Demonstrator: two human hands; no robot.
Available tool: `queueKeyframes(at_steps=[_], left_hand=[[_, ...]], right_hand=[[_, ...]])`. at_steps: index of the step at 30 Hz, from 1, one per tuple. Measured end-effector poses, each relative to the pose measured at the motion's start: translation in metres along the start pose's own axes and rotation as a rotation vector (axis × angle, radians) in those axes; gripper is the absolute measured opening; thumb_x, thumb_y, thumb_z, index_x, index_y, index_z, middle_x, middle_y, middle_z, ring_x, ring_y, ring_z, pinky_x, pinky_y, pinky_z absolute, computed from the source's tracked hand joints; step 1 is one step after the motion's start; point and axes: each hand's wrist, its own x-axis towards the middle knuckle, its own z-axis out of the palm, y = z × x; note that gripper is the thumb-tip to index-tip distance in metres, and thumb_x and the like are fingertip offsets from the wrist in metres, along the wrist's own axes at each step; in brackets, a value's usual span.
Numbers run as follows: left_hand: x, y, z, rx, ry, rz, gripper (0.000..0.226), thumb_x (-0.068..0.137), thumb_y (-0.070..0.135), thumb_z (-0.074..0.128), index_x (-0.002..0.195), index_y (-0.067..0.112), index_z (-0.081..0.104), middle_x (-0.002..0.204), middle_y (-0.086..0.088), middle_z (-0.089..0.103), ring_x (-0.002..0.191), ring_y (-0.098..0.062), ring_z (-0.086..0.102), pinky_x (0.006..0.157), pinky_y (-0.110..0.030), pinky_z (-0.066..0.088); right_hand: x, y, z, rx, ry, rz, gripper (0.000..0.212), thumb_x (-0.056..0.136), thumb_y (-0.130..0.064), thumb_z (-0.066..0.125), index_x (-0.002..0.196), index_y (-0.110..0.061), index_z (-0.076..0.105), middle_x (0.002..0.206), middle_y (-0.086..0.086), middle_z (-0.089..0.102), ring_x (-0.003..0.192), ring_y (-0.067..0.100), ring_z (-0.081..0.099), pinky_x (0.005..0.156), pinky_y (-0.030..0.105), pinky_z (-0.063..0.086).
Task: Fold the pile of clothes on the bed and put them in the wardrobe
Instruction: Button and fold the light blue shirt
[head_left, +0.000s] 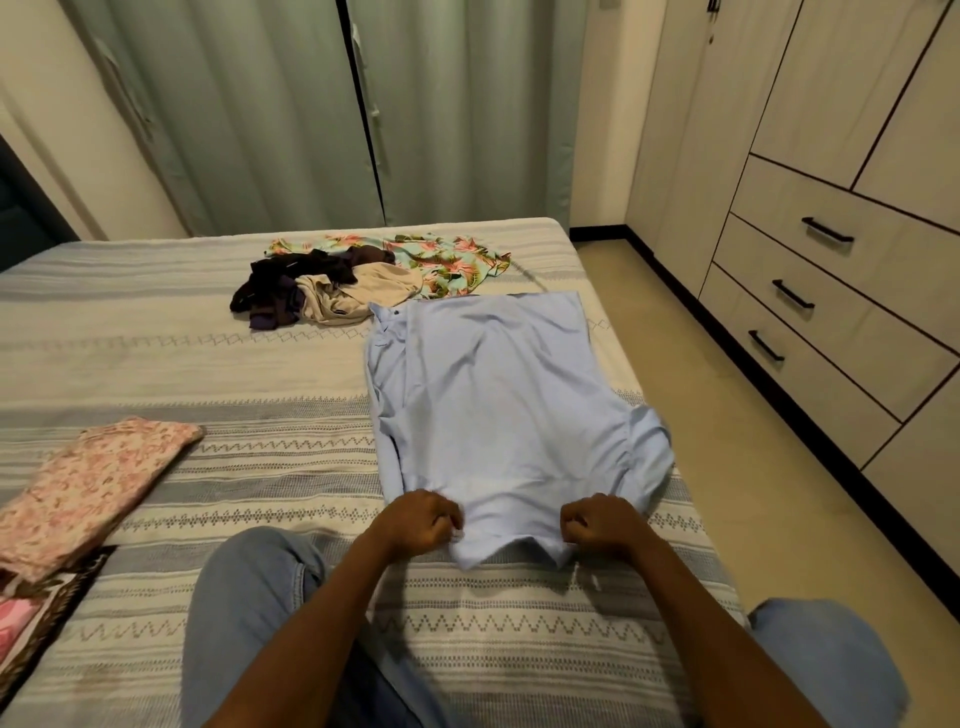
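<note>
A light blue shirt (498, 405) lies spread flat on the striped bed (208, 364), its left side folded in and one sleeve sticking out at the right. My left hand (423, 522) and my right hand (602, 525) each pinch the shirt's near edge with curled fingers. Beyond the shirt sits a pile of unfolded clothes: a dark purple garment (280, 291), a beige one (363, 296) and a floral turquoise one (441, 260). The wardrobe (810, 171) stands along the right wall with its doors and drawers closed.
A folded pink floral cloth (88, 483) rests on other folded items at the bed's left edge. My knees in blue jeans (244, 597) rest on the bed. Green curtains (311, 114) hang behind it. A strip of floor (753, 467) runs between bed and wardrobe.
</note>
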Motion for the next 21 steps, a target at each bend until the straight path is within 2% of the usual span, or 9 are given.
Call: queueKeyframes(at_steps=[2, 4, 7, 11, 14, 18, 21], left_hand=[[0.003, -0.002, -0.005, -0.138, 0.132, -0.126, 0.042, 0.076, 0.033, 0.037, 0.084, 0.023, 0.077, 0.078, 0.008, 0.073, 0.067, -0.001, 0.061, 0.066, -0.022, 0.046], [0.006, -0.008, -0.014, -0.219, 0.275, -0.276, 0.035, 0.077, 0.025, 0.041, 0.080, 0.024, 0.076, 0.069, 0.007, 0.070, 0.061, -0.005, 0.060, 0.062, -0.025, 0.047], [0.015, -0.024, -0.036, -0.231, 0.409, -0.441, 0.027, 0.084, 0.013, 0.049, 0.082, 0.021, 0.076, 0.083, -0.004, 0.074, 0.073, -0.022, 0.066, 0.068, -0.032, 0.052], [0.025, -0.052, -0.062, -0.249, 0.443, -0.622, 0.027, 0.092, 0.008, 0.048, 0.098, 0.010, 0.074, 0.105, -0.009, 0.072, 0.093, -0.027, 0.065, 0.074, -0.030, 0.045], [0.027, -0.082, -0.071, -0.352, 0.465, -0.772, 0.023, 0.094, 0.011, 0.049, 0.104, 0.008, 0.070, 0.114, -0.013, 0.069, 0.105, -0.032, 0.062, 0.079, -0.031, 0.044], [0.026, -0.110, -0.075, -0.408, 0.468, -0.872, 0.023, 0.096, 0.020, 0.053, 0.105, 0.006, 0.068, 0.110, -0.015, 0.069, 0.100, -0.034, 0.063, 0.086, -0.041, 0.052], [0.022, -0.129, -0.075, -0.435, 0.481, -0.915, 0.020, 0.092, 0.021, 0.053, 0.102, 0.013, 0.069, 0.107, -0.011, 0.070, 0.096, -0.034, 0.065, 0.086, -0.043, 0.054]], right_hand=[[0.009, -0.002, -0.002, 0.052, 0.059, 0.050, 0.036, 0.077, -0.051, 0.037, 0.069, -0.024, 0.059, 0.073, -0.005, 0.067, 0.066, 0.014, 0.058, 0.067, 0.034, 0.047], [0.020, -0.011, -0.004, 0.024, 0.127, 0.057, 0.031, 0.084, -0.051, 0.043, 0.071, -0.027, 0.058, 0.079, -0.003, 0.070, 0.069, 0.015, 0.060, 0.068, 0.035, 0.049], [0.043, -0.035, -0.006, -0.003, 0.184, 0.028, 0.025, 0.094, -0.043, 0.051, 0.088, -0.028, 0.069, 0.088, -0.004, 0.073, 0.077, 0.018, 0.065, 0.071, 0.033, 0.052], [0.078, -0.074, -0.007, 0.055, 0.194, -0.006, 0.024, 0.096, -0.039, 0.052, 0.099, -0.029, 0.073, 0.094, -0.005, 0.074, 0.083, 0.019, 0.066, 0.074, 0.032, 0.051], [0.106, -0.101, -0.005, 0.097, 0.196, -0.069, 0.023, 0.097, -0.035, 0.052, 0.106, -0.030, 0.072, 0.106, -0.010, 0.073, 0.096, 0.017, 0.066, 0.079, 0.030, 0.049], [0.150, -0.132, -0.003, 0.129, 0.221, -0.154, 0.028, 0.099, -0.029, 0.052, 0.122, -0.029, 0.067, 0.118, -0.006, 0.070, 0.108, 0.017, 0.061, 0.084, 0.030, 0.045], [0.189, -0.157, -0.007, 0.104, 0.251, -0.224, 0.034, 0.100, -0.030, 0.052, 0.131, -0.023, 0.063, 0.132, -0.002, 0.064, 0.121, 0.023, 0.056, 0.098, 0.037, 0.044]])
